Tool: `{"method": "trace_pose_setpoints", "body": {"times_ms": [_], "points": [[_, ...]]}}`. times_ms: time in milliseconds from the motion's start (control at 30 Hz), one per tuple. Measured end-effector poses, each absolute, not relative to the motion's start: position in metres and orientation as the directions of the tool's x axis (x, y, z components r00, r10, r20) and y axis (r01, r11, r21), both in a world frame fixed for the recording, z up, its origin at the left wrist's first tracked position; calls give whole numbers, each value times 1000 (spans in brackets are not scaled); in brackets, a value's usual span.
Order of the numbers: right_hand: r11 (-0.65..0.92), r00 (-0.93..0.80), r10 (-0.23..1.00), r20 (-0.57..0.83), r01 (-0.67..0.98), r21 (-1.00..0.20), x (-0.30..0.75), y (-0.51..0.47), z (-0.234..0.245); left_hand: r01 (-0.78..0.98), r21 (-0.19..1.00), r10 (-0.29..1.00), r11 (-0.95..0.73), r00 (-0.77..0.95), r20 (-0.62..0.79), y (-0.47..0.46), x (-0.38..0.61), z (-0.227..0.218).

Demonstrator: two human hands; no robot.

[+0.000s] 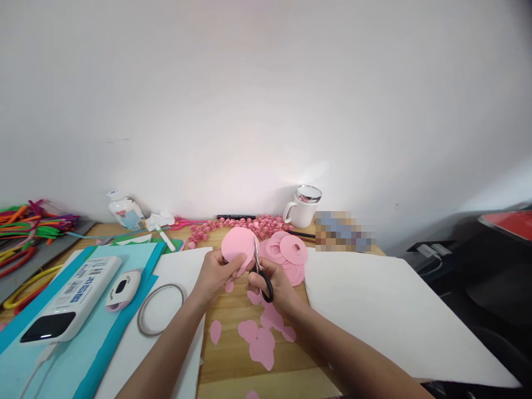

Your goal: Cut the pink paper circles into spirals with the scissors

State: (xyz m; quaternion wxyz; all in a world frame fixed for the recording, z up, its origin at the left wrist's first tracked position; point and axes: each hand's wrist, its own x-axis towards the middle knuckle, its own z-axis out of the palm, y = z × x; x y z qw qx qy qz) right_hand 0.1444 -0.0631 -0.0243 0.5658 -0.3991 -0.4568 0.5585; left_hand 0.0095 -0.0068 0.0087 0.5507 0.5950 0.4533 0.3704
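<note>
Here, left of the mug (303,214), a disc (235,244) is pinched by the left hand (218,272) and scissors (258,267) are gripped by the right hand (277,281); skin could be nicked should the disc slip.

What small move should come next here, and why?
Probably a short snip with the scissors in the right hand: the blades are at the right edge of the pink paper disc, which the left hand holds.
</note>
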Motion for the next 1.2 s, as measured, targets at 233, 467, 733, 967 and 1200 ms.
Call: {"method": "trace_pose_setpoints", "body": {"times_ms": [233,467,733,967,1200], "points": [[46,-55,996,63,-279,-959,144,-63,-22,90,996,937,6,348,-37,-7,9,10],[15,-85,996,39,-271,-962,144,-65,-26,34,999,921,9,390,-22,-6,9,7],[94,-28,994,103,-230,-969,144,-63,-20,139,990,918,-23,396,-34,-9,11,10],[101,-37,993,111,-214,-972,147,-63,-21,132,991,914,-39,406,-18,-10,11,10],[81,-53,994,97,-252,-964,146,-62,-27,103,995,934,1,356,-37,-10,11,14]]}}
